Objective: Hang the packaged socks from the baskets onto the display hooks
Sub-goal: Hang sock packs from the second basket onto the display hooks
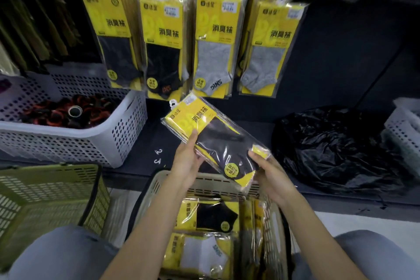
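Note:
A yellow packet of black socks (213, 136) is held tilted above the beige basket (218, 183), its white hanger tab pointing up left. My left hand (187, 159) grips its left edge with the thumb on top. My right hand (270, 174) holds its lower right end. More sock packets (205, 232), black and white, lie in the basket between my knees. Several rows of yellow sock packets (213, 43) hang on the display hooks above, black ones at left, grey ones at right.
A white perforated basket (95, 138) with red and black items stands at left on the dark shelf. A green basket (45, 200) sits at lower left. A black plastic bag (336, 145) lies at right, beside another white basket (404, 125).

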`<state>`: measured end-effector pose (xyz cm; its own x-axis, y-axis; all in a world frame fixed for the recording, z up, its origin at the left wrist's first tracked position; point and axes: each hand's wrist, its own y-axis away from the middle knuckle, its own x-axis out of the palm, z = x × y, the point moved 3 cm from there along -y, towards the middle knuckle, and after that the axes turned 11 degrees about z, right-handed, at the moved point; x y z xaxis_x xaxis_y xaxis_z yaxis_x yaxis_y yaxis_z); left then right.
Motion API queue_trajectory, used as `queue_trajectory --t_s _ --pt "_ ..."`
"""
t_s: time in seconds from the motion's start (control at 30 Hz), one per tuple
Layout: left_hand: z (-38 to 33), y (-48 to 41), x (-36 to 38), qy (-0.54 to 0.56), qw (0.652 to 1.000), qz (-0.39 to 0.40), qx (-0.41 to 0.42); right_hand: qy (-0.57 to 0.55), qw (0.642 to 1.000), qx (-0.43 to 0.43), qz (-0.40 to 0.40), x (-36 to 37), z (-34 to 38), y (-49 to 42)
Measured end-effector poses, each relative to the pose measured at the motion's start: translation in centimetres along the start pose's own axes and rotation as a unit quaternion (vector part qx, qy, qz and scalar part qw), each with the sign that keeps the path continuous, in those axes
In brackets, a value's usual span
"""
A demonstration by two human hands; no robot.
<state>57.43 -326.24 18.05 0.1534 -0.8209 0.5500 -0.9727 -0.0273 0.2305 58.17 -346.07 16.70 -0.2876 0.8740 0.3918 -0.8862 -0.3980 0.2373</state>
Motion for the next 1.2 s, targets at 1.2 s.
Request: queue_trajectory --t_s 1.2 --pt "-19.1 -3.8 9.7 -0.333 0.872 -0.049 0.356 0.188 0.93 -0.292 -0.123 0.9 24.2 -7.5"
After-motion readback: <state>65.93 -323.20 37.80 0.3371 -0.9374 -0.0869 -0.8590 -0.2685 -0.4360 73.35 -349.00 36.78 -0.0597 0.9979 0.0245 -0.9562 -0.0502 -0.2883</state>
